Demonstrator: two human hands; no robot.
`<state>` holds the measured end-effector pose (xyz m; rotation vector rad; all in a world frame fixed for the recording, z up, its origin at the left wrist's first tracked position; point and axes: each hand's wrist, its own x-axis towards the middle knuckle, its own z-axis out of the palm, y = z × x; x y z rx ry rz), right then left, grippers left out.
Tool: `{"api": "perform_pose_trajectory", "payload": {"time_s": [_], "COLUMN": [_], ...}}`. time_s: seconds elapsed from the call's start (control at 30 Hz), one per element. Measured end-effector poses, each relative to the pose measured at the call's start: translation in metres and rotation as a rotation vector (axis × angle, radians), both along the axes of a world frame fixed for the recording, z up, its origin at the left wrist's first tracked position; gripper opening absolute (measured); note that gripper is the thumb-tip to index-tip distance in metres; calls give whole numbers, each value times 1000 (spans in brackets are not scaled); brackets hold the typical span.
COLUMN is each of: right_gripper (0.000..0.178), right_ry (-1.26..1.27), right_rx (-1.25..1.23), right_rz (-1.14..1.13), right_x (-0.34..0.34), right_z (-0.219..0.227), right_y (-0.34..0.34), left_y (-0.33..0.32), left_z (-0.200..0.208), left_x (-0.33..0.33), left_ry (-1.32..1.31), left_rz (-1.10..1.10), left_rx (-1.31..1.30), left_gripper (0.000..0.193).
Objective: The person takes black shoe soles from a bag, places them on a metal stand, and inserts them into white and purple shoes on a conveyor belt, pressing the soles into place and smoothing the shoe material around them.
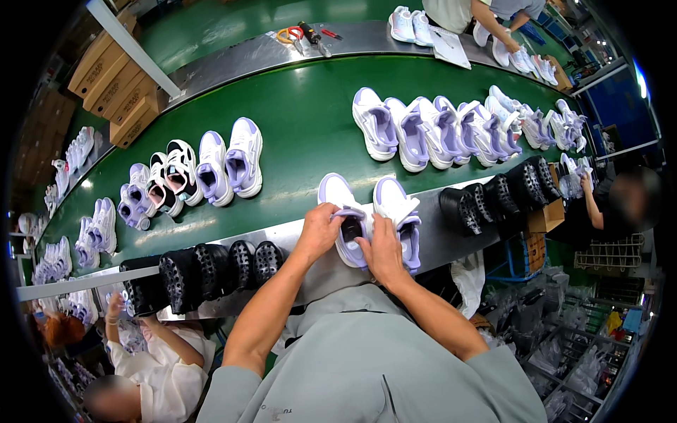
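Left shoe (347, 199) on bench (441, 243) edge, toe toward 11 o'clock; right shoe (398, 206) at its 3 o'clock. Left hand (323, 229) pinches left shoe's collar; right hand (383, 250) between shoes, closure unclear. Probably best: spread collar evenly, spare lining.

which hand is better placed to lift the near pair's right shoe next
The right hand, probably: it overlaps the right shoe, while the left hand is over at the left shoe.
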<state>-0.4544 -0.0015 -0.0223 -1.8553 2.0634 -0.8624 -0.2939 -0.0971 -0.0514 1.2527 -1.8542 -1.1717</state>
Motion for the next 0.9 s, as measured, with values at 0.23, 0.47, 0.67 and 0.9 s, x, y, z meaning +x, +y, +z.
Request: {"api": "perform_pose_trajectory", "payload": {"time_s": [0.23, 0.47, 0.67, 0.9], "right_gripper": [38, 30, 40, 49], "right_ry": [-8, -204, -243, -1165], "right_rx": [397, 220, 257, 605], "right_rz": [-56, -98, -172, -57], "right_x": [-6, -37, -99, -90], "right_z": [-24, 23, -58, -8], "right_y": [-31, 24, 28, -41], "left_y": [1, 74, 92, 40], "left_z": [14, 47, 22, 24], "left_x": [-1, 13, -25, -39], "left_ry": [-81, -400, -401, -801], "left_rz": [-132, 80, -514, -128], "left_rx": [10, -282, -79, -123], "left_gripper": [21, 45, 76, 39]}}
